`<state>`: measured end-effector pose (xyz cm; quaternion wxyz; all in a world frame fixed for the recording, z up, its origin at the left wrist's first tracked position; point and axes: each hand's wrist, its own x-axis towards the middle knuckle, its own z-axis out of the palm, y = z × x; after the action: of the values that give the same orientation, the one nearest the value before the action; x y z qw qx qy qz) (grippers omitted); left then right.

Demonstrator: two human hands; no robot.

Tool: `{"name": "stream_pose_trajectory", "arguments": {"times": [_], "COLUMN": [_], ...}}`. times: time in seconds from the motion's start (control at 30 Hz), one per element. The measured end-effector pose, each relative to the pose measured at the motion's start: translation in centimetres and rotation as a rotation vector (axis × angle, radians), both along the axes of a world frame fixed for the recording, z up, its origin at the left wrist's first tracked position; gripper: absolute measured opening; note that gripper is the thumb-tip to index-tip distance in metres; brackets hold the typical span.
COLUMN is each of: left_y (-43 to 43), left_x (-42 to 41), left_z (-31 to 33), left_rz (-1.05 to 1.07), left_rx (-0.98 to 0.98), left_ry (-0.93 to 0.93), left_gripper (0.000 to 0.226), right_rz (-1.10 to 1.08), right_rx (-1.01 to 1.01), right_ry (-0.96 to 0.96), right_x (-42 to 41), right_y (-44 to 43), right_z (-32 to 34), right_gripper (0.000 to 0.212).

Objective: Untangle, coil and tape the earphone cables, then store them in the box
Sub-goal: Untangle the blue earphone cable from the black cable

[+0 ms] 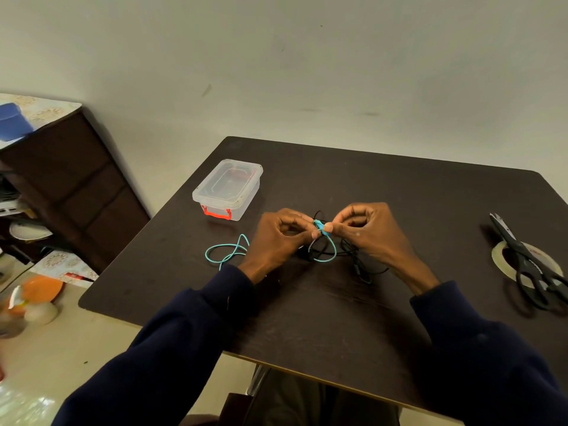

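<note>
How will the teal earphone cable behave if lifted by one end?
Probably floppy: the teal earphone cable lies in slack loops on the table. Likely light: the left hand and right hand pinch it with fingertips alone. It may drag the black cable along; the two look tangled.

Over the dark bench [322, 318], the left hand [278, 238] and right hand [365, 232] are pinching a teal earphone cable [321, 227] tangled with a black cable [353, 253], the lidded clear box [229, 189] sitting nearby.
</note>
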<state>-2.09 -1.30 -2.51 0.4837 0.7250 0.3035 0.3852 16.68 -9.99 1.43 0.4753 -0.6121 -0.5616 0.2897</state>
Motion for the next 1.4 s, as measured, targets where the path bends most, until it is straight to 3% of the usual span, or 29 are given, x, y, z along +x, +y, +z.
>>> {"name": "stream_pose_trajectory", "arguments": {"times": [0.17, 0.3, 0.47, 0.6, 0.73, 0.87, 1.0, 1.07, 1.13, 1.2, 1.3, 1.4], "left_y": [-0.3, 0.2, 1.2, 1.4, 1.7, 2.1, 2.6, 2.4, 2.2, 2.1, 2.0, 1.5], "left_x": [-0.1, -1.6, -3.2, -3.9, -3.7, -3.4, -3.3, -3.1, -2.9, -2.7, -2.8, -3.4], "left_z": [1.1, 1.3, 0.3, -0.2, -0.2, -0.3, -0.8, -0.8, -0.8, -0.7, -0.3, 0.0], "left_rz": [-0.035, -0.136, -0.065, -0.066, 0.062, 0.148, 0.141, 0.118, 0.114, 0.116, 0.127, 0.145], "left_rx": [-0.358, -0.492, -0.327, -0.200, 0.023, 0.099, 0.277, 0.306, 0.332, 0.322, 0.293, 0.250], "left_ry": [-0.193, -0.253, -0.099, 0.056, 0.224, 0.330, 0.524, 0.594, 0.603, 0.572, 0.505, 0.312], "left_gripper": [0.009, 0.019, 0.016, 0.033, 0.010, 0.029, 0.029, 0.028, 0.023, 0.017, 0.013, 0.015], "right_rz": [0.066, -0.048, -0.157, -0.153, -0.187, -0.203, -0.210, -0.256, -0.239, -0.083, 0.149, 0.165], "right_rx": [-0.132, -0.018, -0.026, -0.027, -0.048, -0.046, -0.051, 0.018, 0.170, 0.309, 0.162, 0.011], "right_ry": [-0.083, -0.117, -0.215, -0.339, -0.421, -0.504, -0.600, -0.744, -0.804, -0.743, -0.606, -0.731], "right_x": [0.3, 1.4, 3.5, 4.1, 4.2, 4.6, 4.3, 3.7, 2.4, 0.6, -1.7, -1.9], "right_y": [-0.2, -0.2, -0.3, -0.4, -0.3, -0.1, 0.0, 0.1, 0.2, 0.3, 0.7, 1.3], "right_z": [-0.2, -0.7, -1.0, -1.2, -1.6, -2.0, -2.1, -2.1, -1.9, -1.7, -1.4, -2.4], "right_gripper": [0.039, 0.016, 0.009, 0.010, 0.014, 0.020, 0.018, 0.026, 0.044, 0.048, 0.033, 0.037]}}
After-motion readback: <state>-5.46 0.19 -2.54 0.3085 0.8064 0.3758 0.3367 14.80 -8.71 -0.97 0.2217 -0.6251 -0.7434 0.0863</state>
